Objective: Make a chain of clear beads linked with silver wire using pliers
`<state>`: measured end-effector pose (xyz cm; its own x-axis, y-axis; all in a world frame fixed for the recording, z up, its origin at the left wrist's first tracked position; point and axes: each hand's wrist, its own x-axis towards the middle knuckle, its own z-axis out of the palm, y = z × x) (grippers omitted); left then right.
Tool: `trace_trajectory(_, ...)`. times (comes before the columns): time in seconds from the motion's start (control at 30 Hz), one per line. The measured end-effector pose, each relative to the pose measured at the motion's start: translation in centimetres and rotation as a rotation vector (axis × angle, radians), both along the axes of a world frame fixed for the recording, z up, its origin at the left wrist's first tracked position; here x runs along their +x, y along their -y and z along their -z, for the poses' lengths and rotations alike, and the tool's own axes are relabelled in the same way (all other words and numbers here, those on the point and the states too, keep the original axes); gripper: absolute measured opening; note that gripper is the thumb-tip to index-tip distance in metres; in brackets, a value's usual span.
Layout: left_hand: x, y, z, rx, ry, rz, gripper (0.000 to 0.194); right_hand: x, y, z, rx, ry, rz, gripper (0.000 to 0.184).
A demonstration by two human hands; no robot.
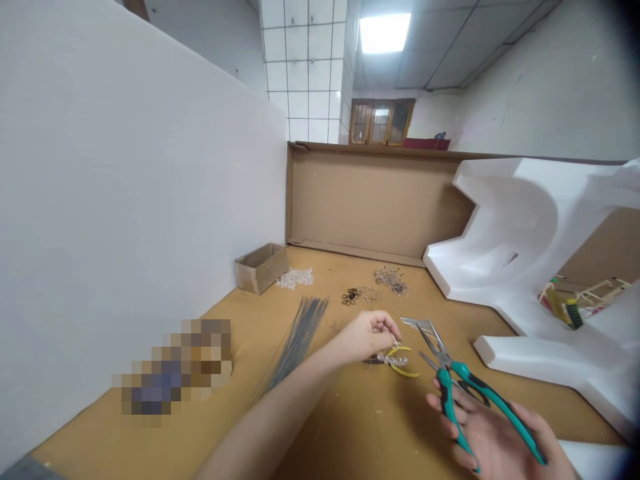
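With work this fine, a light pinch near the strand's end and pliers tips held well away from the beads looked the steadier way; a hard squeeze could have bent the strand. Right of the grey wire bundle (301, 333), the left hand (367, 337) was nearly closed, grasping a thin strand (396, 342) between thumb and fingers, above clear beads (393, 361); whether these hung from it could not be told. Farther right of the bundle, the right hand (493, 433), palm up and half open, loosely grasped teal-handled pliers (444, 361), their jaws parted.
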<state>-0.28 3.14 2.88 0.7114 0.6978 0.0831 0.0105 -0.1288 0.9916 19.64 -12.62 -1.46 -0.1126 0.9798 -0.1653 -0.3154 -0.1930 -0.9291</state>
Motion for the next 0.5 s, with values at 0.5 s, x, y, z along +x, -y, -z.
trace_trajectory(0.5,-0.3,0.5,-1.4,-0.03,-0.038,-0.005,0.01,2.8,-2.4,-0.6,-0.19,0.219,-0.105,0.047)
